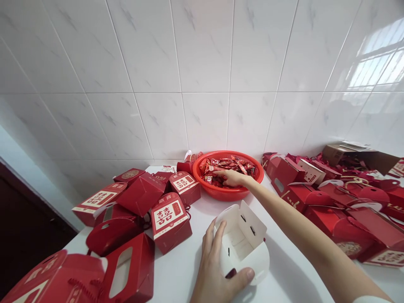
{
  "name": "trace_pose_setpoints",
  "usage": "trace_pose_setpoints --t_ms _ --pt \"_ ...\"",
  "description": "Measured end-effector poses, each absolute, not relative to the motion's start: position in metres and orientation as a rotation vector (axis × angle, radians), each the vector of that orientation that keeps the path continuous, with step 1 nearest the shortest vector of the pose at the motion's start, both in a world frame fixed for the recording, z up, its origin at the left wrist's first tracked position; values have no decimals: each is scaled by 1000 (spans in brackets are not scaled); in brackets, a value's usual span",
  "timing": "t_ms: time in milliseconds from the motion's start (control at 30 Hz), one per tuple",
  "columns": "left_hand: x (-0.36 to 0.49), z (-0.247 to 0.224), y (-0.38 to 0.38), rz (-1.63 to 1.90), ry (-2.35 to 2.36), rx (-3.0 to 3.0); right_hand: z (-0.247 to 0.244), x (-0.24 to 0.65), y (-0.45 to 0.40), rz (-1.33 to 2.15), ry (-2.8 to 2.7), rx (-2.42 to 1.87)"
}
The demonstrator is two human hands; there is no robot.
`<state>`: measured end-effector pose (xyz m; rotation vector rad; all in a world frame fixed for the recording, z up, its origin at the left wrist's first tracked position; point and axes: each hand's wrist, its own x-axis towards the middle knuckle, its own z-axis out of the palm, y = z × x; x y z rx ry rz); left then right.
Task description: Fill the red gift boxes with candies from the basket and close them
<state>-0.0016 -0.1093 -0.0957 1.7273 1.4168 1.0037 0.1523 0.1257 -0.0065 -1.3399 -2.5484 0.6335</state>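
An open box [241,240] with a white inside stands on the white table, its flaps spread and no contents visible in it. My left hand [217,265] grips its left side, the thumb at the near edge and the fingers along the far left wall. Beyond the box, a red plastic basket [225,193] holds many small red-wrapped packets [241,165]. My right hand [232,177] reaches into this basket, its fingers bent down among the packets; whether it pinches one is hidden.
Red gift boxes [168,216] are piled at the left. More red boxes [325,210] and a brown carton [375,158] lie at the right. A tiled wall [205,118] rises behind the white table [176,269].
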Motion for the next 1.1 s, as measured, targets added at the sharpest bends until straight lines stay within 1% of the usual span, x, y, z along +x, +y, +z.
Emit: trace_pose_setpoints --t_ms 333,833,967,1100 --pt "-1 -92 -109 983 1423 1722 -11 154 138 653 -2395 -1484" --pt "-1 -93 -109 970 1406 1730 -13 126 138 641 -2747 -1305" --pt "-2 -94 -109 957 1401 1741 -16 120 137 626 -2801 -1348" --pt "-3 -91 -110 941 1411 1733 -21 120 140 575 -2742 -1456"
